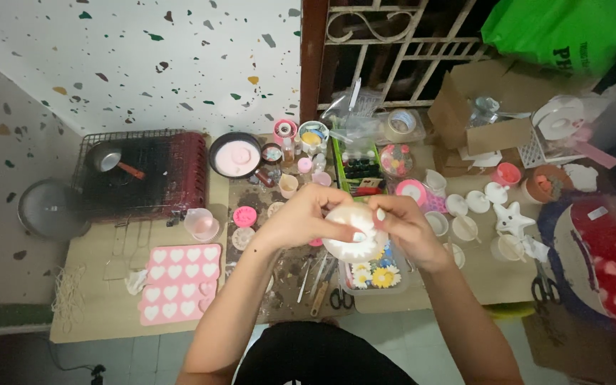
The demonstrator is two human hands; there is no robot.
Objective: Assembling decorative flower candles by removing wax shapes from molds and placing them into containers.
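Note:
Both my hands hold a round white mould piece [352,239] over the middle of the floor mat. My left hand [301,217] wraps it from the left and top. My right hand [406,227] pinches its right edge with fingertips on the rim. Just below the piece lies a clear tray of daisy-shaped flowers [377,274]. Small tools and scissors [340,297] lie on the stained mat beneath my left forearm.
A pink heart mould tray [180,283] lies at the left. Behind it stand a wire rack with a small pan [140,171], a black bowl of pink wax [234,155], several small cups and jars, a white star [512,218], cardboard boxes and a red polka-dot bag [604,267].

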